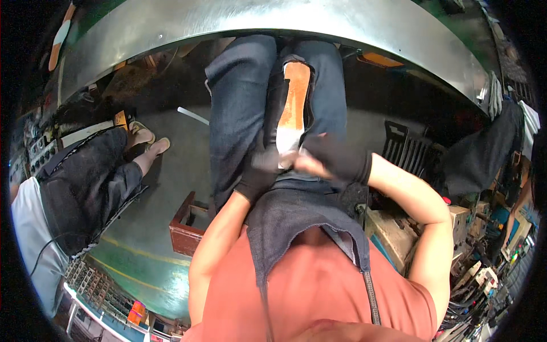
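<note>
A dark shoe (294, 97) lies sole up along my thighs, its tan insole showing and a white patch at the end nearest me. Both my hands wear black gloves with bare fingertips, and they meet at that near end. My left hand (263, 170) is at the left of the white patch, its fingers smeared by motion. From the right, my right hand (333, 158) reaches across with bent fingers close to the left one, also blurred. Whether either hand grips the shoe or some small thing cannot be made out.
A metal bench (273, 17) curves across the far side, above my knees. At left sits another person (91, 182) in dark clothes. A reddish-brown wooden stool (188, 228) stands by my left elbow. Boxes (393, 233) and tools crowd the right; a dark cloth (484, 154) hangs there.
</note>
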Demonstrator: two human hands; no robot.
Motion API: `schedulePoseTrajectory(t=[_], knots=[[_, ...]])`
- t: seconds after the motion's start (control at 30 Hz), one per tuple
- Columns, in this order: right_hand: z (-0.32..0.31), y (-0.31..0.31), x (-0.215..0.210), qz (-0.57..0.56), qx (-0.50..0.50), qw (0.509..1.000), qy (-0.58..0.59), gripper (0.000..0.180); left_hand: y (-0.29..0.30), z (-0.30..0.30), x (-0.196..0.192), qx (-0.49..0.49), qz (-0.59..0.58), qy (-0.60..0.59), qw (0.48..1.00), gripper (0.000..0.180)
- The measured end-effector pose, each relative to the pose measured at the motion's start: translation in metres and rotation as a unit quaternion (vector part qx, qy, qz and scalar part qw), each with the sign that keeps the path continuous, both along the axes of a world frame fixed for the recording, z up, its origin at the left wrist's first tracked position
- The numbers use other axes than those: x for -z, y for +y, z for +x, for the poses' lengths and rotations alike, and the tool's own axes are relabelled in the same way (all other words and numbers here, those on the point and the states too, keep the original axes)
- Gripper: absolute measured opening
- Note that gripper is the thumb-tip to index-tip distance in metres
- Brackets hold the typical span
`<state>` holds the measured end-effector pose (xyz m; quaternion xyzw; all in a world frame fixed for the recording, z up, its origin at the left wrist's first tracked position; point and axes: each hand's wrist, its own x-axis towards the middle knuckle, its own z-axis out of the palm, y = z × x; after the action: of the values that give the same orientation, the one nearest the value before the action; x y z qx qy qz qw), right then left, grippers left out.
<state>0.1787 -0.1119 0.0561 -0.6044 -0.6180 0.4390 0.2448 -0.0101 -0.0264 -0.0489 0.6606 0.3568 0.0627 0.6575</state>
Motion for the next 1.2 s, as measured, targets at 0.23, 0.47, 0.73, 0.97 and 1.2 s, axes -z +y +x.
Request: schedulePoseTrajectory(t=[0.23,0.47,0.73,0.97,1.2], knots=[[-0.02,-0.011,-0.011,0.163,0.001,0.985,-0.059,0.04,0.012,-0.009,-0.025,0.077,0.045,0.077,0.993,0.089],[0.023,-0.084,-0.024,-0.127,0.2,0.971,-0.03,0.026,0.035,-0.015,-0.085,0.092,0.177,0.124,0.972,0.088],[0.003,-0.098,-0.041,-0.181,0.383,0.899,0.107,0.033,0.103,0.055,-0.127,-0.012,0.4,-0.061,0.914,0.069],[0.03,-0.051,-0.027,-0.321,0.235,0.913,0.091,0.041,0.06,0.031,-0.04,0.087,-0.064,-0.035,0.994,0.066],[0.027,-0.014,-0.024,-0.097,0.039,0.964,-0.244,0.039,0.025,0.034,-0.024,0.034,-0.157,-0.141,0.977,0.061]])
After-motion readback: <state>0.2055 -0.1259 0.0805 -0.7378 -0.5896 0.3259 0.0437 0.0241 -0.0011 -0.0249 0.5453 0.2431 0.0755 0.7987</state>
